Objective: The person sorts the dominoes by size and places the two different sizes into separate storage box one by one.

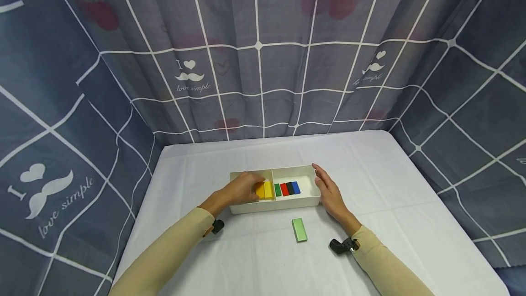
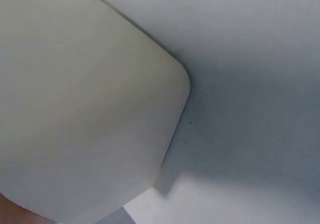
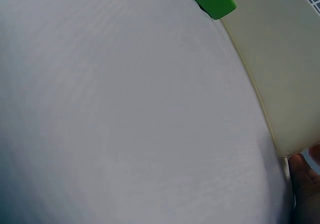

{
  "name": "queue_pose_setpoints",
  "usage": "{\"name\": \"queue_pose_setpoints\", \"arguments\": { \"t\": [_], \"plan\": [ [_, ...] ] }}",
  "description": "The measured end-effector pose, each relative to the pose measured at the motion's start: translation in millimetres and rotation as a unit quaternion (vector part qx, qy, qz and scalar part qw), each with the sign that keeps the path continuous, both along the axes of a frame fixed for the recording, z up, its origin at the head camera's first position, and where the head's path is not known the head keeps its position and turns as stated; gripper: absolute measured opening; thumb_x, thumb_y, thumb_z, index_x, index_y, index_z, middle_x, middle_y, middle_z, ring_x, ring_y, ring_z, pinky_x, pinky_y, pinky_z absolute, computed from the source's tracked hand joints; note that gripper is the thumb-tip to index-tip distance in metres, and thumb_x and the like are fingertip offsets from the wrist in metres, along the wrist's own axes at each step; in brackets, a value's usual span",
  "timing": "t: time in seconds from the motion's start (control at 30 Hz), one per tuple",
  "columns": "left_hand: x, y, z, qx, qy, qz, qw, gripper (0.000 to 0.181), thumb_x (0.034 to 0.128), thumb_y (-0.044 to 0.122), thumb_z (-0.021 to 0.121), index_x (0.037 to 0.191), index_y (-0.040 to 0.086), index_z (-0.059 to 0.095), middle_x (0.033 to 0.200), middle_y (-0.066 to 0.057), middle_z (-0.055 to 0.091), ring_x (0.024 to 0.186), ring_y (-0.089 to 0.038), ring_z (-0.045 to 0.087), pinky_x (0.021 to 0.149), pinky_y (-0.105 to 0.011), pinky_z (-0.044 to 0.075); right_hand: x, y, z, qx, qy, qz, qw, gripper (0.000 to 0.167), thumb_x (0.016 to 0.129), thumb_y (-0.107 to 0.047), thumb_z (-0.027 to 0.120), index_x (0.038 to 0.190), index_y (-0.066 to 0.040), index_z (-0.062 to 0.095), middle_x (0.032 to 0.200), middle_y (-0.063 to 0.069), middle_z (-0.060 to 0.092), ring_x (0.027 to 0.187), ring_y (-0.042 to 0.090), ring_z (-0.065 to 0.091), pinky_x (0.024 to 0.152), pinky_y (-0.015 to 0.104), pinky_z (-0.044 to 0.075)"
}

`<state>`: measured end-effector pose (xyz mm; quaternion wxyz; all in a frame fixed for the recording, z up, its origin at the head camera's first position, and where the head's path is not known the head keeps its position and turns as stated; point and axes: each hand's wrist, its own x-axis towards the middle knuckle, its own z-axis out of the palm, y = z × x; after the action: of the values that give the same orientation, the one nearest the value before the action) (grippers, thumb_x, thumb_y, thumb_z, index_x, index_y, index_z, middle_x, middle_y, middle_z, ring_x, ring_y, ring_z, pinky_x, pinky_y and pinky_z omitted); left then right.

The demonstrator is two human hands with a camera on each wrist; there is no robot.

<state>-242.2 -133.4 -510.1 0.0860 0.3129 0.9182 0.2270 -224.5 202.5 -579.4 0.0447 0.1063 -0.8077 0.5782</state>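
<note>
A cream box [image 1: 279,203] with two compartments lies on the table. My left hand [image 1: 242,188] reaches into its left compartment, with thumb and fingers at the two ends of a yellow block [image 1: 260,190]. Beside that stands another yellow block [image 1: 268,190], against the divider. My right hand [image 1: 332,199] rests along the box's right end, its fingers fairly straight; part of this hand [image 3: 302,176] shows at the box corner in the right wrist view. In the left wrist view the box wall [image 2: 90,119] hides nearly all of the left hand.
In the right compartment are a green block [image 1: 277,190], a red block [image 1: 284,189], a black block [image 1: 290,188] and a blue block [image 1: 296,187]. A light green block [image 1: 299,230] lies on the white tablecloth [image 1: 255,255] before the box. Checked curtains [image 1: 279,72] surround the table.
</note>
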Motion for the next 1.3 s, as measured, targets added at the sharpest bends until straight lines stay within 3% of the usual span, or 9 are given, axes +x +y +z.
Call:
{"name": "queue_pose_setpoints", "arguments": {
  "t": [0.23, 0.6, 0.8, 0.97, 1.17, 1.3],
  "plan": [
    [0.4, 1.2, 1.7, 0.013, 0.009, 0.001, 0.9999, 0.058, 0.0889, 0.008, 0.091, 0.142, 0.000, 0.070, 0.134, -0.013, 0.077, 0.108, -0.028, 0.071, 0.104, -0.040, 0.062, -0.4, -0.3, 0.6, 0.007, 0.002, -0.003, 1.0000, 0.050, 0.119, -0.017, 0.045, 0.168, -0.011, 0.042, 0.173, 0.021, 0.042, 0.162, 0.046, 0.036, 0.132, 0.067, 0.028],
    [12.1, 13.4, 19.5, 0.064, 0.029, 0.021, 0.9973, 0.065, 0.0937, 0.017, 0.089, 0.152, 0.002, 0.063, 0.149, -0.012, 0.070, 0.132, -0.030, 0.071, 0.114, -0.046, 0.058, 0.6, -0.8, 0.9, 0.004, -0.001, -0.002, 1.0000, 0.049, 0.119, -0.020, 0.046, 0.168, -0.015, 0.044, 0.174, 0.019, 0.042, 0.163, 0.044, 0.034, 0.133, 0.066, 0.027],
    [25.1, 20.6, 30.1, 0.145, -0.008, 0.027, 0.9890, 0.066, 0.0914, 0.017, 0.091, 0.151, 0.004, 0.065, 0.152, -0.013, 0.068, 0.136, -0.038, 0.069, 0.113, -0.051, 0.058, 1.2, -0.8, 2.4, 0.002, -0.001, -0.001, 1.0000, 0.049, 0.119, -0.019, 0.047, 0.168, -0.014, 0.045, 0.173, 0.019, 0.043, 0.163, 0.044, 0.035, 0.133, 0.066, 0.027],
    [34.0, 25.2, 30.3, 0.191, -0.028, 0.024, 0.9809, 0.065, 0.0903, 0.019, 0.092, 0.150, 0.007, 0.067, 0.152, -0.008, 0.069, 0.140, -0.029, 0.067, 0.114, -0.045, 0.057, 0.2, -0.1, 3.0, 0.007, 0.006, -0.001, 1.0000, 0.050, 0.119, -0.014, 0.045, 0.168, -0.010, 0.042, 0.172, 0.022, 0.042, 0.161, 0.046, 0.036, 0.131, 0.067, 0.029],
    [46.0, 34.2, 28.9, 0.229, -0.027, 0.011, 0.9730, 0.065, 0.0891, 0.016, 0.093, 0.147, 0.003, 0.068, 0.149, -0.011, 0.071, 0.137, -0.030, 0.069, 0.114, -0.043, 0.057, 0.1, 0.5, 1.1, 0.002, 0.003, 0.003, 1.0000, 0.049, 0.119, -0.017, 0.046, 0.168, -0.013, 0.044, 0.173, 0.020, 0.043, 0.163, 0.044, 0.035, 0.132, 0.066, 0.028],
    [56.7, 42.6, 27.0, 0.236, -0.011, 0.011, 0.9716, 0.064, 0.0896, 0.017, 0.093, 0.147, 0.002, 0.068, 0.146, -0.011, 0.072, 0.136, -0.027, 0.070, 0.114, -0.043, 0.057, 0.3, 0.9, -0.8, 0.008, 0.003, 0.001, 1.0000, 0.050, 0.120, -0.020, 0.045, 0.169, -0.015, 0.043, 0.173, 0.020, 0.042, 0.163, 0.044, 0.035, 0.132, 0.066, 0.027]
  ]
}}
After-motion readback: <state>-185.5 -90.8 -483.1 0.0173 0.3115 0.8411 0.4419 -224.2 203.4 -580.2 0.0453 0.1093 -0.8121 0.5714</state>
